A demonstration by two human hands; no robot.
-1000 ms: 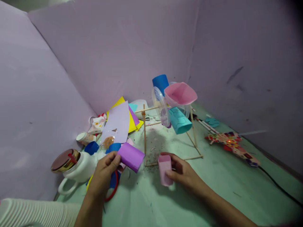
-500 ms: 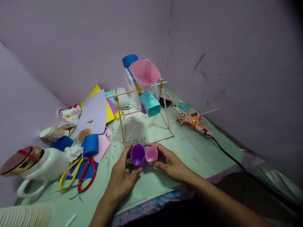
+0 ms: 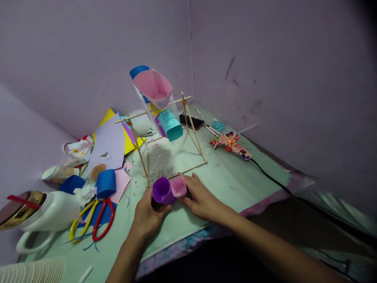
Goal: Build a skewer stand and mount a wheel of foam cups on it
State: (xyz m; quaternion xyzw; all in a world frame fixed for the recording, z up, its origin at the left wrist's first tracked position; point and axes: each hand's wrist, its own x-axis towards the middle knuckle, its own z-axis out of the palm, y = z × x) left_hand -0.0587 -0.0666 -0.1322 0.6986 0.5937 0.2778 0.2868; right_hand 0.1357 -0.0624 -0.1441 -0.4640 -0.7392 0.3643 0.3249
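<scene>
My left hand (image 3: 149,214) is closed round the left side of a purple paper cup (image 3: 162,191). Against that cup's right side is a smaller pink paper cup (image 3: 178,187), held by my right hand (image 3: 202,196) with its fingers behind and thumb in front. Both cups have their openings facing up toward the camera, near the table's front edge. Behind them stands a wooden stick frame (image 3: 193,167). On its crossbar hangs a wheel carrying a large pink cup (image 3: 153,86), a teal cup (image 3: 170,125) and a blue one (image 3: 139,71).
Red-handled scissors (image 3: 103,220), yellow-handled scissors (image 3: 84,222), a blue paper ring (image 3: 106,184) and a white mug (image 3: 54,212) lie at left. A patterned glue gun (image 3: 232,144) with a black cord and a phone (image 3: 192,121) are at right.
The view has shifted, so most things appear further left. The wheel on the frame looks turned slightly. Both hands keep holding the two cups side by side.
</scene>
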